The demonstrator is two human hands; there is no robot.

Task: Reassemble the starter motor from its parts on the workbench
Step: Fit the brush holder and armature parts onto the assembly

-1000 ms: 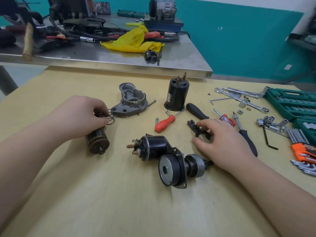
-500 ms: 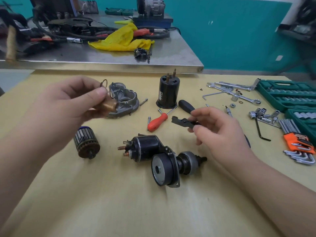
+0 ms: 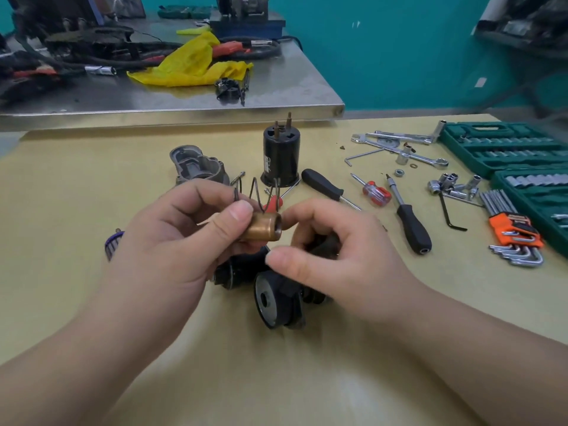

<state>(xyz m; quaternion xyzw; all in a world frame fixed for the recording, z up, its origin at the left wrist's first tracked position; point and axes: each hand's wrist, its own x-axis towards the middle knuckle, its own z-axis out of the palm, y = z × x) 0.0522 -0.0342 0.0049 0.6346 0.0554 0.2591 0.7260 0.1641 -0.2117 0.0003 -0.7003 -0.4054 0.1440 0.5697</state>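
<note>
Our left hand (image 3: 184,238) pinches copper plunger (image 3: 264,226) above solenoid assembly (image 3: 270,290); right hand (image 3: 332,256) grips dark part, unclear; spring (image 3: 261,192) could slip off.

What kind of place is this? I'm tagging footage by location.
Likely an auto-electrical repair workshop: green socket set cases, wrenches and screwdrivers on the bench, and a steel table piled with cables.

A copper-coloured sleeve (image 3: 265,226), a black motor housing (image 3: 281,155), a yellow cloth (image 3: 193,67) (crumpled), green socket cases (image 3: 504,149).
</note>
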